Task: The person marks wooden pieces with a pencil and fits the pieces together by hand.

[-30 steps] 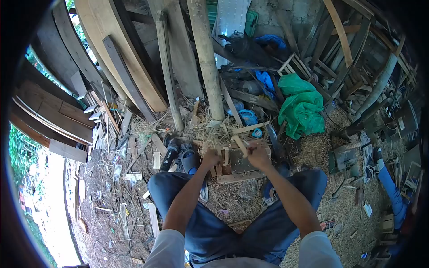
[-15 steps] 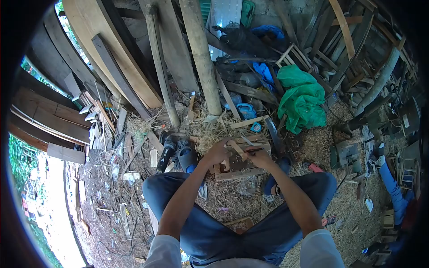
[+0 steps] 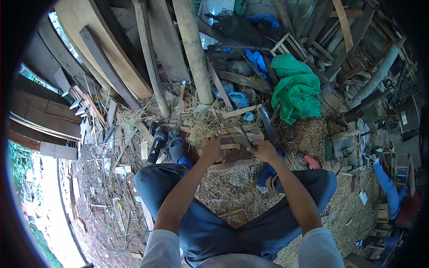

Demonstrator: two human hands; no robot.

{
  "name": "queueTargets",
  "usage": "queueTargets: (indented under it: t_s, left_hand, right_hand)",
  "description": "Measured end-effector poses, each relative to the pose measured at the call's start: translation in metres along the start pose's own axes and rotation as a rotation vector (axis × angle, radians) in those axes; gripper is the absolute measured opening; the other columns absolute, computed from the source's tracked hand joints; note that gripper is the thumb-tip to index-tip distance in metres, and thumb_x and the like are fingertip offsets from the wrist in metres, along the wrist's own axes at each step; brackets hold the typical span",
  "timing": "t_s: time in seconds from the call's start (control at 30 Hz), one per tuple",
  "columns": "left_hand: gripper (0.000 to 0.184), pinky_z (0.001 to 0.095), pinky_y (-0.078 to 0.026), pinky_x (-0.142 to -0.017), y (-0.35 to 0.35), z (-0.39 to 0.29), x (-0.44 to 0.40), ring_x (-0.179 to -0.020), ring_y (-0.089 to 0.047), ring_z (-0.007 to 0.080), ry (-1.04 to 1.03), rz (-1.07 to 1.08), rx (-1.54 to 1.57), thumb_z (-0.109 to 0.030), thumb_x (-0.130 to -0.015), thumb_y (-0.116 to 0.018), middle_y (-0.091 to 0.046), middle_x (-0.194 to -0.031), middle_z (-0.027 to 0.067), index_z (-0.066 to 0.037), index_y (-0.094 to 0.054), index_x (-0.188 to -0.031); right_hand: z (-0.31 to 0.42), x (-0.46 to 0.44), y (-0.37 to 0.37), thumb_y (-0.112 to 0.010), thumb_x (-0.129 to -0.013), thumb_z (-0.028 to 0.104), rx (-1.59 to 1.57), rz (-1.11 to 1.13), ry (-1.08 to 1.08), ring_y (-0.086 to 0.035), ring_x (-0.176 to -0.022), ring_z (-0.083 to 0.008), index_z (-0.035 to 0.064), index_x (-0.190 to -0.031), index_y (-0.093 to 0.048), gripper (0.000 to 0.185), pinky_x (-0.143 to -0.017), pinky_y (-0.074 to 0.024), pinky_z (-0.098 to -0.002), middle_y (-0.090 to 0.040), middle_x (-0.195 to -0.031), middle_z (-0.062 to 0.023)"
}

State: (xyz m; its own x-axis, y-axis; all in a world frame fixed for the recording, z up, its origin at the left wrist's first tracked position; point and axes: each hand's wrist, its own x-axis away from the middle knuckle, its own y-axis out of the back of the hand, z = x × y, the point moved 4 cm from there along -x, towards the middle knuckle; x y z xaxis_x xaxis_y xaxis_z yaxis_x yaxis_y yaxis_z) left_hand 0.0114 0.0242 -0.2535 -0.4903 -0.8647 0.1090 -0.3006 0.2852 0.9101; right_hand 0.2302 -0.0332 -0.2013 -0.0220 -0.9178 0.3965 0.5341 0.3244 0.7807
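My right hand (image 3: 264, 151) is closed around a narrow-bladed tool (image 3: 243, 135) that looks like a knife, its grey blade pointing up and away to the left. A small pale wood piece (image 3: 230, 146) lies level over a low wooden work block (image 3: 237, 156) between my feet. At the left end of that piece is my left hand (image 3: 212, 146), its fingers curled down around it; the fingertips are partly hidden. Both hands are apart, one on each side of the block.
An angle grinder (image 3: 156, 145) lies left of my sandalled foot. Beyond the block are a handsaw (image 3: 265, 121), a blue tape measure (image 3: 248, 117) and a green plastic sheet (image 3: 295, 89). Boards (image 3: 107, 49) lean at the back left. A pink-red tool (image 3: 311, 161) lies right, among wood shavings.
My hands have moved apart. The wood piece has turned from slanting to level, and the blade in my right hand now points up and away. The whole view has shifted slightly.
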Motion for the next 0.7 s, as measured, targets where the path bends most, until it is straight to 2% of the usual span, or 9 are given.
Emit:
queueTargets:
  t_s: [0.1, 0.17, 0.2, 0.27, 0.37, 0.5, 0.57, 0.67, 0.7]
  left_hand:
    - [0.059, 0.0436, -0.051, -0.075, 0.013, 0.01, -0.002, -0.094, -0.057, 0.0377, 0.058, 0.001, 0.034, -0.024, -0.074, -0.072, -0.05, -0.115, 0.0195, -0.005, -0.044, -0.123]
    - [0.049, 0.0352, -0.051, -0.069, 0.017, 0.021, -0.002, -0.079, -0.063, 0.0291, 0.241, 0.126, 0.593, -0.031, -0.077, -0.072, -0.06, -0.099, 0.0156, -0.002, -0.052, -0.112]
    - [0.049, 0.0352, -0.051, -0.069, 0.023, 0.019, 0.001, -0.079, -0.063, 0.0291, 0.248, 0.121, 0.589, -0.031, -0.077, -0.072, -0.06, -0.099, 0.0156, -0.002, -0.052, -0.112]
    - [0.034, 0.0308, -0.05, -0.065, 0.028, 0.012, 0.011, -0.072, -0.063, 0.0197, 0.464, 0.254, 1.22, -0.032, -0.086, -0.064, -0.063, -0.084, 0.0085, -0.001, -0.057, -0.1]
    - [0.03, 0.0286, -0.05, -0.064, 0.016, 0.027, 0.014, -0.072, -0.062, 0.0136, 0.292, 0.164, 1.105, -0.03, -0.091, -0.056, -0.063, -0.083, 0.0065, -0.001, -0.059, -0.097]
    - [0.03, 0.0296, -0.05, -0.063, -0.003, 0.05, 0.016, -0.071, -0.063, 0.0147, 0.365, 0.189, 1.19, -0.029, -0.089, -0.059, -0.064, -0.083, 0.0098, 0.001, -0.06, -0.093]
    - [0.022, 0.0315, -0.05, -0.062, -0.003, 0.057, 0.013, -0.069, -0.064, 0.0183, 0.259, -0.075, 0.873, -0.023, -0.087, -0.061, -0.065, -0.079, 0.0127, -0.001, -0.06, -0.09]
    - [0.018, 0.0309, -0.05, -0.061, 0.0, 0.065, 0.019, -0.065, -0.063, 0.0175, 0.145, -0.219, 0.606, -0.014, -0.084, -0.063, -0.063, -0.074, 0.0104, -0.001, -0.059, -0.096]
    - [0.019, 0.0335, -0.051, -0.064, -0.005, 0.076, 0.021, -0.07, -0.065, 0.0264, 0.125, -0.292, 0.468, -0.009, -0.079, -0.064, -0.063, -0.073, 0.0138, -0.003, -0.059, -0.096]
  right_hand:
    - [0.012, -0.006, -0.012, -0.064, -0.082, 0.042, 0.041, 0.021, 0.098, -0.063, -0.068, -0.032, 0.004, -0.078, -0.064, 0.039, -0.063, -0.0479, -0.043, -0.062, -0.069, -0.0137]
    - [0.028, -0.01, -0.019, -0.064, -0.082, 0.042, 0.04, 0.04, 0.143, -0.063, -0.067, -0.0323, 0.0033, -0.076, -0.063, 0.04, -0.063, -0.0476, -0.0431, -0.063, -0.069, -0.0141]
    - [0.039, -0.012, -0.025, -0.063, -0.083, 0.041, -0.04, 0.105, 0.15, -0.063, -0.073, -0.0327, 0.0031, -0.079, -0.064, 0.038, -0.067, -0.0482, -0.0442, -0.064, -0.077, -0.0158]
    - [0.063, -0.013, -0.038, -0.062, -0.084, 0.039, -0.121, 0.176, 0.164, -0.063, -0.079, -0.0331, 0.003, -0.083, -0.065, 0.036, -0.071, -0.0488, -0.0453, -0.065, -0.084, -0.0176]
    - [0.095, -0.006, -0.052, -0.061, -0.084, 0.035, -0.091, 0.16, 0.226, -0.063, -0.08, -0.0341, 0.0018, -0.081, -0.065, 0.034, -0.071, -0.0484, -0.0453, -0.065, -0.082, -0.0186]
    - [0.105, -0.002, -0.041, -0.061, -0.084, 0.033, -0.108, 0.07, 0.151, -0.063, -0.077, -0.0347, 0.0021, -0.083, -0.065, 0.031, -0.069, -0.0488, -0.0445, -0.064, -0.079, -0.0185]
    - [0.094, -0.01, -0.035, -0.061, -0.084, 0.033, -0.079, 0.036, 0.162, -0.063, -0.076, -0.0348, 0.0023, -0.084, -0.065, 0.031, -0.068, -0.049, -0.0442, -0.064, -0.078, -0.0183]
    - [0.06, -0.019, -0.031, -0.061, -0.084, 0.031, -0.081, -0.185, 0.223, -0.063, -0.073, -0.0344, 0.0028, -0.086, -0.065, 0.028, -0.066, -0.0491, -0.0439, -0.064, -0.077, -0.0174]
    - [0.046, -0.022, -0.029, -0.061, -0.084, 0.029, -0.116, -0.165, 0.133, -0.063, -0.071, -0.0343, 0.0028, -0.086, -0.065, 0.026, -0.066, -0.049, -0.044, -0.064, -0.075, -0.017]
